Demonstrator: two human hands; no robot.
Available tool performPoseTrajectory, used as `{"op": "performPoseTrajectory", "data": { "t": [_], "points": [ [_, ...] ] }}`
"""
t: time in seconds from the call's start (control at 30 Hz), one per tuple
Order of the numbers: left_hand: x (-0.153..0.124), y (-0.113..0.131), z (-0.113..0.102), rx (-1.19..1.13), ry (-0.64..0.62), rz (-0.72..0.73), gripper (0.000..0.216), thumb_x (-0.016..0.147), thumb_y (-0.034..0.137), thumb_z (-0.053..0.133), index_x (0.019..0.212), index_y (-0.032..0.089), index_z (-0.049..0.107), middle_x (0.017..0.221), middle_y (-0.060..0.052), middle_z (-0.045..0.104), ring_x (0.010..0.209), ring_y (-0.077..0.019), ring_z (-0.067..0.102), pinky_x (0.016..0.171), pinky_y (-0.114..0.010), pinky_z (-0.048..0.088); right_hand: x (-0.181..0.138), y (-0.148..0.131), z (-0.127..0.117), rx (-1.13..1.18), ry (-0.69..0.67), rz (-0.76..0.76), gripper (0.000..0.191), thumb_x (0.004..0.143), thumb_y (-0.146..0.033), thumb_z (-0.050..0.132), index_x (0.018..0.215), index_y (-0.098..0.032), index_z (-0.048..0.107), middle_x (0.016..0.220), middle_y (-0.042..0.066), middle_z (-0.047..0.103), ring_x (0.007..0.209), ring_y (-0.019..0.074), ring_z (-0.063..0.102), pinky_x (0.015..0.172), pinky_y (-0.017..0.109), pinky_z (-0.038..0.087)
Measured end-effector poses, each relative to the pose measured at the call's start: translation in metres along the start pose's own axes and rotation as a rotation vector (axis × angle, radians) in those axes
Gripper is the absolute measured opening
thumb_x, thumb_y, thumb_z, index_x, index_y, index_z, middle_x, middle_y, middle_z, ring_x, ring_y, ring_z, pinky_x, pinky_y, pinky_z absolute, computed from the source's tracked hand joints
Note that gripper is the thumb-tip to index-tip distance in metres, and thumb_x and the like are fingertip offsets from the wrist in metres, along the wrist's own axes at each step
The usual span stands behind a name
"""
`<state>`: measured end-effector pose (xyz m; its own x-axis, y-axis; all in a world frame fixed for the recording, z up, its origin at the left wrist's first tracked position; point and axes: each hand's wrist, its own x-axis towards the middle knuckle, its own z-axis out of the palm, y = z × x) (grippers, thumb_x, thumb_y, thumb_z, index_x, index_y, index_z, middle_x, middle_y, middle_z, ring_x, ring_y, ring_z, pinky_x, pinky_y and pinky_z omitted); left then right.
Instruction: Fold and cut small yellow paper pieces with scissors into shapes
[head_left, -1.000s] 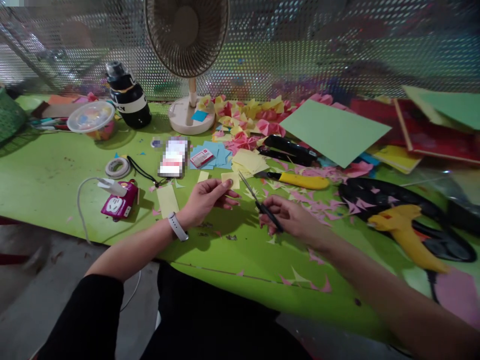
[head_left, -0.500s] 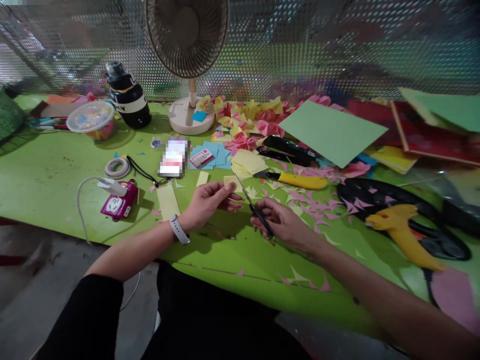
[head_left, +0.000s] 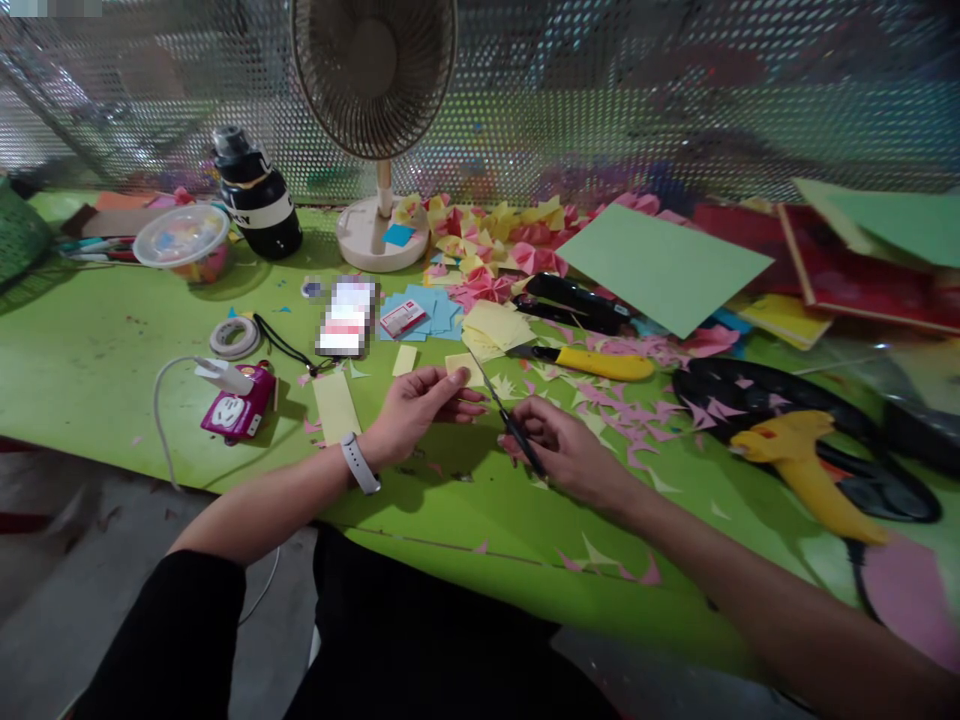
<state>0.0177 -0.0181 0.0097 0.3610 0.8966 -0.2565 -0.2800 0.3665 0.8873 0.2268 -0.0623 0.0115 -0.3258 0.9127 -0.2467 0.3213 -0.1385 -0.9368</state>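
Between the thumb and fingers of my left hand is a small pale yellow piece of paper, partly hidden by the thumb. My right hand is closed around black-handled scissors. Their blades point up and left, close to that paper's right edge. Just beyond lies a stack of yellow paper squares. A yellow paper strip rests on the table left of my left hand, with a smaller yellow strip above the hand. Pink and yellow paper scraps are scattered right of my right hand.
A yellow utility knife and a black stapler lie beyond the hands. On the right is a yellow glue gun. A fan, black bottle, phone, tape roll and purple power socket also occupy the green table.
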Motion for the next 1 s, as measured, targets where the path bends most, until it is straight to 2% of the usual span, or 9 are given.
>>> {"op": "performPoseTrajectory", "data": {
  "t": [0.3, 0.5, 0.8, 1.0],
  "points": [
    [-0.0017, -0.0002, 0.0015, 0.017, 0.006, 0.041, 0.037, 0.081, 0.047, 0.073, 0.084, 0.012, 0.061, 0.086, -0.008, 0.076, 0.073, -0.0129, 0.073, 0.069, -0.025, 0.059, -0.0005, -0.0019, 0.0017, 0.013, -0.019, 0.067, 0.054, 0.075, -0.073, 0.065, 0.085, -0.021, 0.054, 0.076, 0.004, 0.063, 0.061, 0.0143, 0.056, 0.051, 0.029, 0.047],
    [-0.0017, -0.0018, 0.0002, 0.022, -0.003, 0.049, 0.038, 0.081, 0.048, 0.072, 0.087, 0.012, 0.062, 0.089, -0.01, 0.077, 0.075, -0.014, 0.074, 0.072, -0.027, 0.059, -0.0005, -0.0019, 0.0012, 0.037, -0.017, 0.087, 0.052, 0.076, -0.072, 0.065, 0.086, -0.021, 0.055, 0.074, 0.003, 0.062, 0.057, 0.013, 0.054, 0.048, 0.027, 0.044],
    [-0.0006, -0.0048, 0.0004, -0.019, 0.002, 0.028, 0.036, 0.082, 0.045, 0.073, 0.086, 0.012, 0.061, 0.088, -0.009, 0.076, 0.074, -0.0129, 0.073, 0.071, -0.025, 0.059, -0.0005, 0.0005, 0.0038, 0.051, 0.003, 0.039, 0.052, 0.076, -0.074, 0.063, 0.082, -0.022, 0.056, 0.068, 0.001, 0.06, 0.053, 0.0115, 0.052, 0.043, 0.025, 0.044],
    [-0.0012, -0.0036, 0.0018, -0.07, 0.009, 0.003, 0.035, 0.08, 0.044, 0.075, 0.083, 0.012, 0.06, 0.087, -0.008, 0.076, 0.073, -0.0127, 0.073, 0.071, -0.025, 0.059, 0.0003, 0.0023, 0.0026, 0.041, 0.01, 0.006, 0.054, 0.076, -0.074, 0.063, 0.082, -0.021, 0.055, 0.069, 0.001, 0.06, 0.055, 0.012, 0.054, 0.046, 0.026, 0.047]
  ]
}}
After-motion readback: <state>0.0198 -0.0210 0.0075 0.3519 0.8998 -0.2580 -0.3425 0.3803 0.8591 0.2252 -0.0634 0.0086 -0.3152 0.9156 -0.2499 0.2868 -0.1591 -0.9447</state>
